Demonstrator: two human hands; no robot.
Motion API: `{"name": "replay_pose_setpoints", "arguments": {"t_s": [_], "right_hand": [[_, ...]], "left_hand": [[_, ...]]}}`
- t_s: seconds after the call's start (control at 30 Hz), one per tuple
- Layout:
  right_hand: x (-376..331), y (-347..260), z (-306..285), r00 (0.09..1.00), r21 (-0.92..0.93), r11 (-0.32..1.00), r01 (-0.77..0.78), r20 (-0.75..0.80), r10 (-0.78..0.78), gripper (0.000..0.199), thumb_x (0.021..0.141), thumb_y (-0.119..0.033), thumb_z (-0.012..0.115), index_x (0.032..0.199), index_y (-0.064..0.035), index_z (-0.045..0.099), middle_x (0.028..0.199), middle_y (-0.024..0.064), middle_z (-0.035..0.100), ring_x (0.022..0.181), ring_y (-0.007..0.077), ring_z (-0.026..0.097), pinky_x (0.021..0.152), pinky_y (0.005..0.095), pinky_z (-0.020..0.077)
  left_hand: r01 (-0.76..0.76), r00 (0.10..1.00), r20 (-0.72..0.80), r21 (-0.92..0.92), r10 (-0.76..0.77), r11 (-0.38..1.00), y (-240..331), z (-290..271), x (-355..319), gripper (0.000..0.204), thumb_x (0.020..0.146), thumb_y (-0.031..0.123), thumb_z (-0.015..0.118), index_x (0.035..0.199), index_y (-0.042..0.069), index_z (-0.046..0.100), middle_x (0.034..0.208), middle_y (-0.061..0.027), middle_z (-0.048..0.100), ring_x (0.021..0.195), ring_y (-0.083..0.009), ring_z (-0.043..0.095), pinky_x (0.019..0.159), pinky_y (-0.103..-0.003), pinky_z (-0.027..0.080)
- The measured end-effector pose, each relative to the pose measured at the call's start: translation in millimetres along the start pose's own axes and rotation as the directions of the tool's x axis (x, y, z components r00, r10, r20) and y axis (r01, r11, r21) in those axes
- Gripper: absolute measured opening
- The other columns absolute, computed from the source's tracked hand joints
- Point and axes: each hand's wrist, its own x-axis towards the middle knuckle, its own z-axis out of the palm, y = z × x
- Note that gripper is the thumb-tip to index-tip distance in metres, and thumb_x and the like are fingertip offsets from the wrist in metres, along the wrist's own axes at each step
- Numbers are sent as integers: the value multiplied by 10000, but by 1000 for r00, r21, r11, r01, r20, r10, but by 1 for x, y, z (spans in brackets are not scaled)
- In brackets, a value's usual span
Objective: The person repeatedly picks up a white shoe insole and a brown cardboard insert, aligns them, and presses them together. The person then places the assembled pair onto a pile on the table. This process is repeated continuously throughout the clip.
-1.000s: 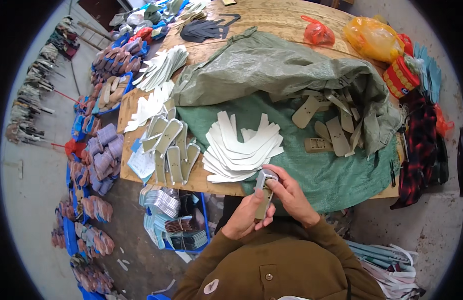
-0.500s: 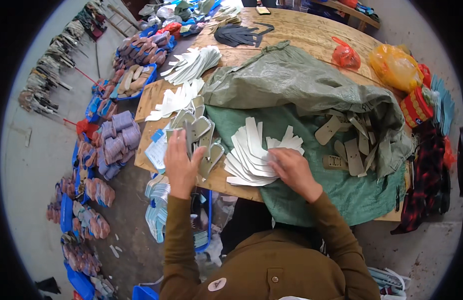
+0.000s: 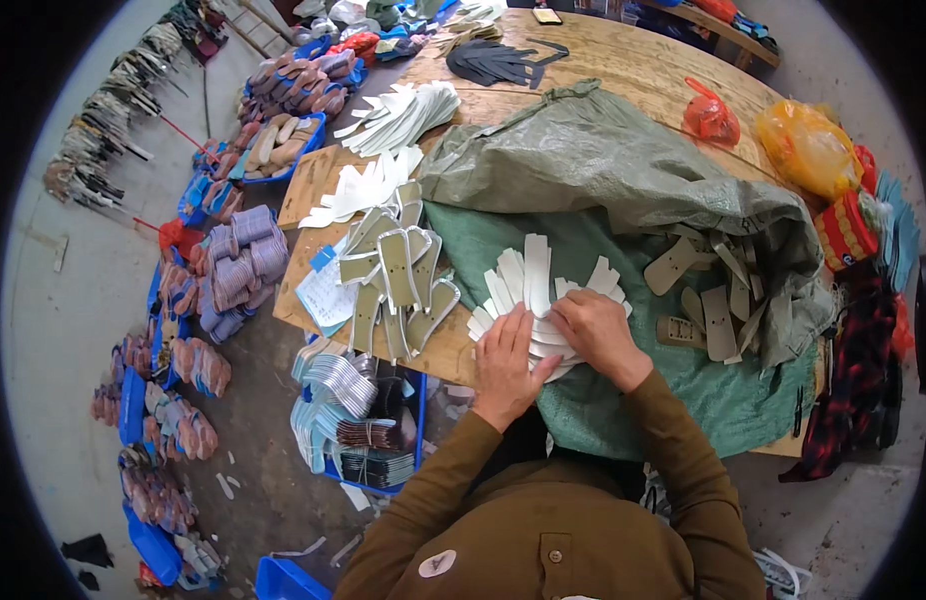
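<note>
A fan of white curved strips (image 3: 536, 275) lies in front of me, on the table's near edge and a green woven sheet. On its left part my left hand (image 3: 508, 368) rests, fingers stretched out and thumb apart. My right hand (image 3: 605, 335) is at the right side of the fan, its fingers bent and pinched at the edge of a white strip; the fingertips are partly hidden. Left of the fan is a loose heap of khaki shoe-upper pieces (image 3: 398, 268) with white edging, touched by neither hand. More khaki pieces (image 3: 718, 310) lie on the sheet at the right.
More white strips (image 3: 368, 190) and dark strips (image 3: 498, 65) lie farther back on the wooden table (image 3: 623, 48). A bunched grey-green sack (image 3: 623, 150) crosses the middle. Below the table's left edge stands a blue crate (image 3: 421, 425) of stacked pieces. Bundles in blue trays (image 3: 155, 545) line the floor.
My left hand has moved right, from the khaki pieces onto the white strips. One khaki piece now lies flat on top of that heap. My right hand stays at the fan.
</note>
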Motion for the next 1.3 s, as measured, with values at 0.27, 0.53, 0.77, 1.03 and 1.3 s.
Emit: {"name": "replay_pose_setpoints", "arguments": {"t_s": [0.27,0.53,0.77,1.03,1.3], "right_hand": [[-11,-4,-45,821,166,983,-81,-549,160,182,792,-55,654,973,-59,637,901,110,668,789,301,658,672,384,526],[-92,-37,-87,953,149,988,47,-304,0,138,776,-94,675,910,-68,654,1059,115,647,1014,302,621,863,402,498],[-130,67,-119,793,-481,634,-606,-436,427,407,742,-173,731,1081,-36,551,1002,147,577,969,345,554,778,452,438],[-148,59,-104,769,-220,786,-578,-468,434,579,860,-94,674,1376,10,432,1143,220,583,1007,403,578,802,456,468],[-186,107,-117,442,932,208,-296,-59,895,403,947,-181,622,1310,-27,540,1187,37,610,992,93,588,733,268,468]], "left_hand": [[-34,997,63,20,33,999,5,3,6,738,842,473,673,1372,-1,473,1425,-196,464,1303,-370,420,1088,-473,299],[699,664,726,-688,-179,-196,88,-21,-3,464,1024,350,503,1280,-37,530,1213,-149,634,986,-176,655,741,-286,569],[727,623,781,-603,-54,-329,90,-30,13,367,1042,307,470,1286,45,552,1294,-74,602,1100,-135,604,785,-281,590],[554,674,733,-582,-90,-596,70,-35,4,442,1047,267,447,1371,-31,412,1416,-189,456,1272,-240,504,1082,-343,471],[431,733,679,-519,-49,-739,84,-51,23,452,1051,256,413,1408,-17,361,1464,-234,395,1375,-335,395,1165,-462,357]]}}
